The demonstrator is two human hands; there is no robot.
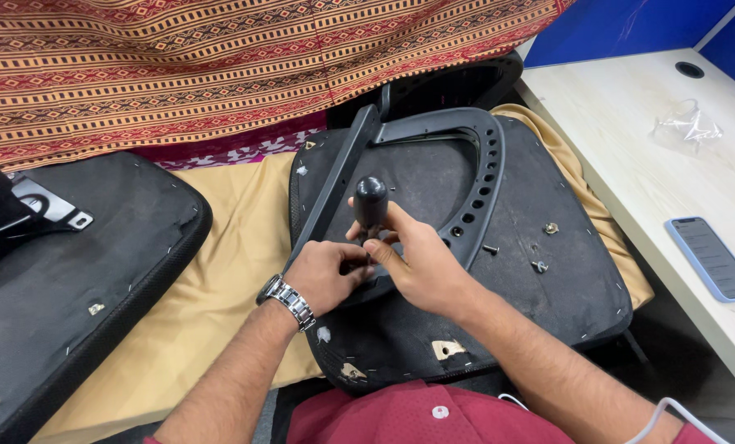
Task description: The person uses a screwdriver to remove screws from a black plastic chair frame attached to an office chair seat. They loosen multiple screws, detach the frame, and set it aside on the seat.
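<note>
Right hand [417, 263] grips 1 screwdriver [370, 203]; 3 loose screws [540, 247].

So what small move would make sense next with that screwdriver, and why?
Probably turn the black-handled screwdriver: the right hand grips it upright on the black plastic armrest bracket, while left-hand fingers steady its tip.

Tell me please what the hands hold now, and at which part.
The right hand holds a screwdriver by the lower part of its black handle. The left hand pinches down by its shaft, which is hidden, over the armrest bracket.
</note>
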